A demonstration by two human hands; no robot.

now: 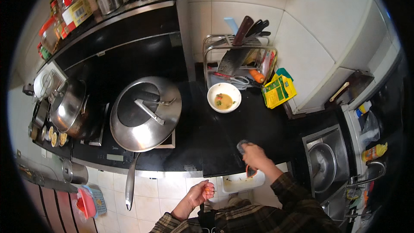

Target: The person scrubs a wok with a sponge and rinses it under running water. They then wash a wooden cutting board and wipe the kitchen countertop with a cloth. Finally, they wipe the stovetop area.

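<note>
My right hand [254,157] grips a grey scrubbing pad or cloth [242,146] on the black countertop near its front edge. My left hand [202,191] is curled, palm up, in front of the counter edge, around small orange pieces [207,190] that I cannot name for certain. Below my right hand is a white plastic bin [237,186] with scraps inside; an orange-rimmed tool shows at its edge. Further back on the counter stands a white bowl [213,103] with yellowish liquid and red and green bits.
A lidded wok [168,116] sits on the cooktop, its handle [130,186] jutting past the front edge. A second covered wok [66,110] stands left. Behind the bowl is a metal rack [207,48] with knives and scissors. A yellow packet [278,92] leans right of it; a sink [344,165] lies further right.
</note>
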